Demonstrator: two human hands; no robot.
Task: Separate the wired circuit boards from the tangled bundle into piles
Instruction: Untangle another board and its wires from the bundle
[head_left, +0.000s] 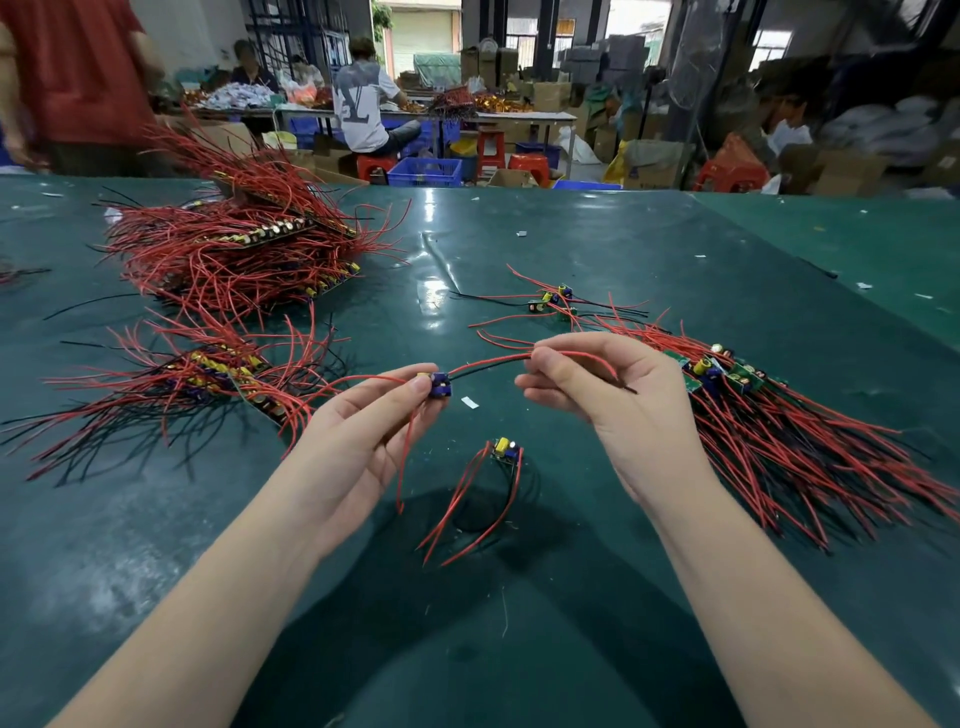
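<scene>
I hold one wired circuit board (439, 385) above the green table (623, 249), my left hand (363, 441) pinching the board, my right hand (608, 395) pinching its red and black leads (491, 364). A single board (503, 449) lies just below; the tangled bundle (779, 426) sprawls at right, sorted piles (234, 249) at left.

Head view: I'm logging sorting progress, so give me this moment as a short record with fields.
left hand: the left hand pinches a small circuit board
right hand: the right hand pinches that board's red and black wires
single board: one wired board lies on the green table between the forearms
piles: large heap far left; smaller pile left; pile right; small cluster behind the hands
</scene>
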